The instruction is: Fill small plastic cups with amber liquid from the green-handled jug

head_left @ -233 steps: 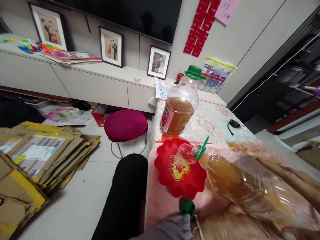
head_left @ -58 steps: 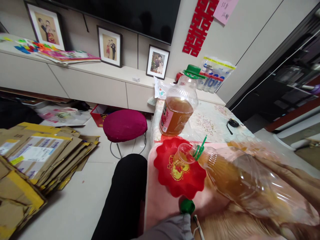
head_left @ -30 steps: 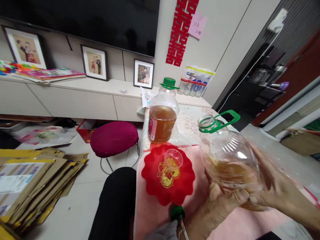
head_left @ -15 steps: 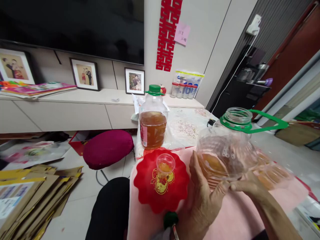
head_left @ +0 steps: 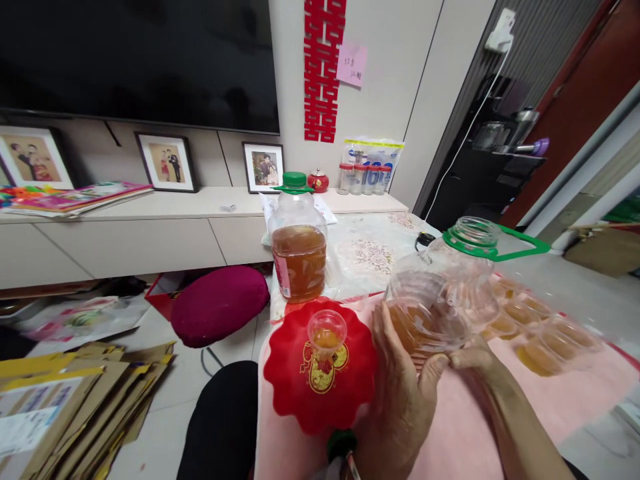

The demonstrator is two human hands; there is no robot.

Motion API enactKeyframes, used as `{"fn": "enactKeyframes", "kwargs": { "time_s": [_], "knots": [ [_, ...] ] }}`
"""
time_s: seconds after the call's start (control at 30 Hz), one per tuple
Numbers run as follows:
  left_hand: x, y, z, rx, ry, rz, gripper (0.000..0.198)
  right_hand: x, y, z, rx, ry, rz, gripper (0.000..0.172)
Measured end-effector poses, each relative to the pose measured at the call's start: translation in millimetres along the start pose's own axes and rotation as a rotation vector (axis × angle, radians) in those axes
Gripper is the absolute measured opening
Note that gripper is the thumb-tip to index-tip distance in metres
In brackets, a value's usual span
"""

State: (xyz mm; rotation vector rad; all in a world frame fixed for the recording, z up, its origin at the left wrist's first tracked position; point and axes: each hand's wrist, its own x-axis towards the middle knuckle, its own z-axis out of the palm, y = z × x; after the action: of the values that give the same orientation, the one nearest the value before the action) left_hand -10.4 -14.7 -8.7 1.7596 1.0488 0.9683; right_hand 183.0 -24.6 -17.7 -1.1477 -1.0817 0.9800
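Both of my hands hold a big clear plastic jug, uncapped, with a green neck ring and handle, tilted to the right. Amber liquid lies low inside it. My left hand is wrapped round its near left side, and my right hand grips it low on the right, thumbs almost meeting. To the left, a red scalloped plate bears a small clear cup with a little amber liquid. Behind the plate stands a green-capped jug, partly full of amber liquid.
Several clear cups of amber liquid stand on the pink cloth at right. A dark green round object lies by the plate's near edge. A maroon stool and flattened cardboard are at left.
The camera view has shifted slightly, bringing more of the cups at right into sight. My hands keep their hold on the jug, which sits slightly further left in view.
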Motion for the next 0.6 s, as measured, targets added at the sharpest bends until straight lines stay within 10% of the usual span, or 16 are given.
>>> {"fn": "enactKeyframes", "kwargs": {
  "time_s": [0.43, 0.6],
  "knots": [
    [-8.2, 7.1, -1.7, 0.565, 0.396, 0.313, 0.093, -11.1, -8.0, 16.6, -0.033, 0.086, -0.034, 0.126],
    [-29.0, 16.7, -11.3, 0.404, 0.317, 0.273, 0.086, -22.1, -20.0, 25.2, -0.101, 0.094, -0.043, 0.126]
  ]
}}
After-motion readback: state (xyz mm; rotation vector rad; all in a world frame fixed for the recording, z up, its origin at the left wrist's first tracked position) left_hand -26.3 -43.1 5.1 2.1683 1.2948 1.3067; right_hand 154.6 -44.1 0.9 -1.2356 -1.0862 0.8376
